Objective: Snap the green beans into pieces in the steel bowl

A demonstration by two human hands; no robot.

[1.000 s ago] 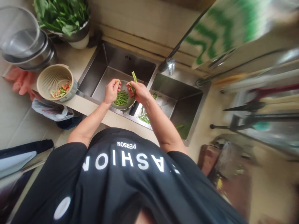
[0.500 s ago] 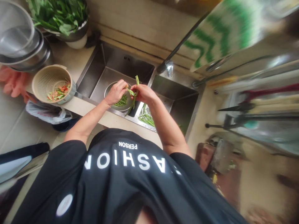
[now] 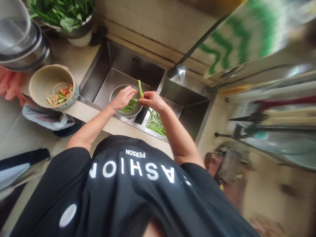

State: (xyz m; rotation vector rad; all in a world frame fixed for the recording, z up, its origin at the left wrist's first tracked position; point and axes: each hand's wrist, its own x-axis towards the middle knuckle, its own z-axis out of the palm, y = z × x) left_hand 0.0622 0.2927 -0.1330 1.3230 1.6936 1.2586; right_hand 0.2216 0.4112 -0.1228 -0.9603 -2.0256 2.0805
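Observation:
My left hand (image 3: 124, 97) is over a round bowl (image 3: 114, 91) in the left sink basin. Its fingers are bent close together beside a bean's end; whether they grip it is hidden. Short cut-looking pieces of green bean (image 3: 128, 107) lie in the bowl. To its right, my right hand (image 3: 153, 100) pinches a long green bean (image 3: 140, 88) between thumb and fingers. One stretch of bean sticks up from the grip, and another reaches left toward my left hand. More long green beans (image 3: 156, 125) lie in the right basin, partly behind my right forearm.
A faucet (image 3: 181, 73) stands behind the divider of the double sink (image 3: 108, 77). On the left counter are a beige strainer basket (image 3: 44, 79) with red and green scraps, stacked metal bowls (image 3: 32, 54) and leafy greens (image 3: 64, 14). A plastic bag (image 3: 46, 117) hangs below.
My left hand has come slightly away from the bean. The bean in my right hand has shifted a little left and stands tilted. The view has moved slightly.

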